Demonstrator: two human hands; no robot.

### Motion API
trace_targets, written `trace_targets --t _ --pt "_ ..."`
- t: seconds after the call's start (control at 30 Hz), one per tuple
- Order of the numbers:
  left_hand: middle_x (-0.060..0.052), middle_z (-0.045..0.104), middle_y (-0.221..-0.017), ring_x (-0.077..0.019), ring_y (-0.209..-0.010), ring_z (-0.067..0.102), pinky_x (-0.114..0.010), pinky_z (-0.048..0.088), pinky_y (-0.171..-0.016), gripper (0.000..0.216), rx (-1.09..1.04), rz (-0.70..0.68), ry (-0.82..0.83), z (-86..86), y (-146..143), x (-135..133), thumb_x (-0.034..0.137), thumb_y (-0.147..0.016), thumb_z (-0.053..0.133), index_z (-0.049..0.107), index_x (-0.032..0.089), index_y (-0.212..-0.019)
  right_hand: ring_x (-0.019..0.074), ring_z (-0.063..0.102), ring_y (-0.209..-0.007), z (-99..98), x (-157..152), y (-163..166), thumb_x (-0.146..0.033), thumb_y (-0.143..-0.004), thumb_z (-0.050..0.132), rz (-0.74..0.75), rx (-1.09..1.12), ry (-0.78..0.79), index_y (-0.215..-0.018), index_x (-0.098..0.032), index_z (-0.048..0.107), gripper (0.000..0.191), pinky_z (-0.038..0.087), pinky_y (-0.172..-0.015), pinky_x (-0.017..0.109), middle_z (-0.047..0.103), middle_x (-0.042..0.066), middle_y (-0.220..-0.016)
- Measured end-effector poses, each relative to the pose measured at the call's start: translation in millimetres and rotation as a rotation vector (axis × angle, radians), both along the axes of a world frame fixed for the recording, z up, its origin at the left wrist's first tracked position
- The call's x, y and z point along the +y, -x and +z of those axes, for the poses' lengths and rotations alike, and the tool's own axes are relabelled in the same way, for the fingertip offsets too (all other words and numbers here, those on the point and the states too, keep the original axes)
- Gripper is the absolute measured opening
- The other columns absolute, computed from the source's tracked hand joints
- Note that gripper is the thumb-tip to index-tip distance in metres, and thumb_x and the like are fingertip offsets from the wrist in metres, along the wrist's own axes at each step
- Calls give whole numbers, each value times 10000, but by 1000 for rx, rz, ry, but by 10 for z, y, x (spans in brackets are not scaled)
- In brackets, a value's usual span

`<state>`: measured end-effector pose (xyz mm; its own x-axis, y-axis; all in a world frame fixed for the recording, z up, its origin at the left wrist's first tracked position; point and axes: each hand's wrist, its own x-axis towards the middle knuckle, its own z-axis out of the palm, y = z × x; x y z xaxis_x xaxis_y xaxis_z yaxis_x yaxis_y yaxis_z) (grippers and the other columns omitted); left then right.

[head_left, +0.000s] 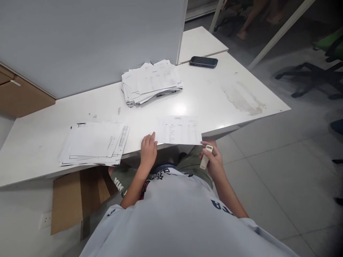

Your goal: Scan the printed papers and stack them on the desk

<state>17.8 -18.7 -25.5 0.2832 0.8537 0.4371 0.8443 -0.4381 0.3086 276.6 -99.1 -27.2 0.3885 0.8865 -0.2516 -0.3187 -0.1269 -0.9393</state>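
A single printed sheet (179,130) lies at the near edge of the white table (214,96). My left hand (148,150) rests at the table edge with its fingers curled, the fingertips touching the sheet's left corner. My right hand (213,160) is below the table edge, closed round a small beige stapler-like device (206,157), just under the sheet's right corner.
A spread stack of papers (95,142) lies at the left near edge, and a thicker pile (151,82) sits farther back. A dark phone (203,61) lies at the far side by a grey partition (93,39). Cardboard (72,200) leans under the table; office chairs stand at right.
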Motion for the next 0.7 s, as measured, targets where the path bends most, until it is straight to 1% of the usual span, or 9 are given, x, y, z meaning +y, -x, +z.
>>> trace_targets --t 0.1,0.2,0.27,0.33,0.43,0.5,0.53,0.6,0.7 --pt "-148 642 -1196 -250 -1146 561 -441 451 -1021 394 -42 -3 -47 -15 -3 4 286 -1010 357 492 129 -1346 110 504 -489 -13 21 9 -406 -687 777 1 18 -21 -1103 -228 667 466 375 -432 232 598 -21 -682" --pt "-138 662 -1143 -239 -1118 578 -433 461 -1014 379 -85 7 -62 -14 -5 1 292 -1004 387 508 133 -1327 92 517 -502 -33 37 26 -388 -672 788 -54 42 -53 -1191 -254 633 558 405 -448 235 649 -2 -858" --pt "-135 663 -1147 -250 -1175 560 -454 430 -1056 375 -68 -4 -80 6 -16 -20 307 -992 421 527 136 -1308 86 519 -508 -45 41 32 -385 -673 789 -68 70 -51 -1209 -254 625 576 410 -455 233 654 3 -900" --pt "-130 646 -1211 -272 -1285 493 -503 345 -1130 379 10 -68 -90 45 -57 -56 323 -978 454 539 146 -1302 92 515 -512 -50 40 32 -387 -691 780 -51 93 -39 -1197 -235 634 548 403 -459 231 645 -5 -827" --pt "-107 547 -1395 -293 -1443 297 -560 201 -1193 426 185 -257 -51 107 -190 -106 309 -966 470 493 183 -1372 100 506 -515 -39 41 31 -389 -708 768 -36 117 -36 -1163 -219 653 499 403 -472 237 639 -9 -775" --pt "-92 446 -1495 -284 -1486 185 -558 180 -1200 476 270 -343 -17 123 -309 -104 250 -956 466 439 212 -1430 105 506 -516 -27 51 34 -393 -703 769 -43 113 -37 -1134 -221 664 475 410 -481 246 644 -10 -776" --pt "-90 409 -1522 -278 -1492 160 -552 187 -1200 501 296 -356 -2 120 -368 -89 211 -946 463 421 221 -1446 108 506 -514 -24 60 35 -397 -697 771 -47 109 -37 -1120 -223 667 469 412 -482 249 643 -14 -766" --pt "-90 375 -1542 -272 -1490 165 -539 209 -1198 537 327 -350 30 99 -467 -34 138 -921 451 422 230 -1450 111 510 -509 -26 83 38 -405 -683 776 -47 116 -32 -1104 -225 668 470 413 -478 248 636 -24 -733" --pt "-89 393 -1530 -270 -1474 229 -524 229 -1196 552 351 -323 73 65 -558 72 74 -893 422 461 213 -1426 105 510 -492 -41 119 36 -409 -655 788 -39 177 -9 -1070 -223 669 470 403 -448 231 646 -27 -719"
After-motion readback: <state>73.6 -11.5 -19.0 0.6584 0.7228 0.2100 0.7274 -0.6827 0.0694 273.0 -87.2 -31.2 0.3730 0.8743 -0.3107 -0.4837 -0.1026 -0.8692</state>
